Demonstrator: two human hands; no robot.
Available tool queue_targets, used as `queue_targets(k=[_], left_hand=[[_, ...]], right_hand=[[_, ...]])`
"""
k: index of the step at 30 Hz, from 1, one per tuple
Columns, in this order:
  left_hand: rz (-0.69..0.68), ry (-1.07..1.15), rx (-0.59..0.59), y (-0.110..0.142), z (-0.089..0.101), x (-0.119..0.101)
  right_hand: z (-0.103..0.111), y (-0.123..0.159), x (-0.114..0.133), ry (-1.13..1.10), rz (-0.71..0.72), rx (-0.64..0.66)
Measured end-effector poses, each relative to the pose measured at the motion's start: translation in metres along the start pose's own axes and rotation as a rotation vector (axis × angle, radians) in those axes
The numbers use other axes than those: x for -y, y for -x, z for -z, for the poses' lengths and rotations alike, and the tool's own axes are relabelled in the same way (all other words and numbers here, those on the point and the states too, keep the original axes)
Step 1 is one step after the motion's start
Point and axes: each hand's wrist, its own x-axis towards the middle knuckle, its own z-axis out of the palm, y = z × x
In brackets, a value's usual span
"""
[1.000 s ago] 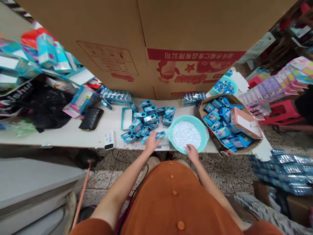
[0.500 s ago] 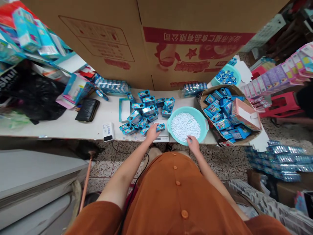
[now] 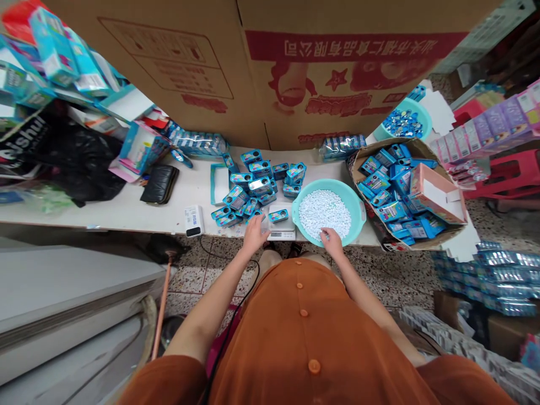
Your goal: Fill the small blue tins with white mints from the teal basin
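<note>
On a flat white scale (image 3: 283, 228), weighing a small blue oblong box (image 3: 278, 216) seemingly awaits a reading, left hand (image 3: 254, 235) open and empty, right hand (image 3: 332, 242) curled, grip unclear.

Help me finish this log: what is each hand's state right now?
Left hand: open, beside the blue box on the scale.
Right hand: at the white pellets; whether closed on any cannot be told.

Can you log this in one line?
left hand: open, beside blue box; right hand: at white pellets in bowl; blue box: on scale
</note>
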Motion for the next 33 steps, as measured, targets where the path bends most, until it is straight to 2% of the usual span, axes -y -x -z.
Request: queue_targets(k=[8, 24, 33], left_hand=[[-0.016, -0.012, -0.036, -0.006, 0.000, 0.004], [-0.036, -0.065, 0.036, -0.026, -0.002, -0.004], [-0.098, -0.139, 0.101, -0.031, -0.017, -0.029]], right_hand=[[-0.001, -0.004, 0.000, -0.014, 0.007, 0.012], [-0.001, -0.003, -0.007, -0.040, -0.036, -0.014], [-0.004, -0.006, -0.003, -0.061, -0.032, -0.002]])
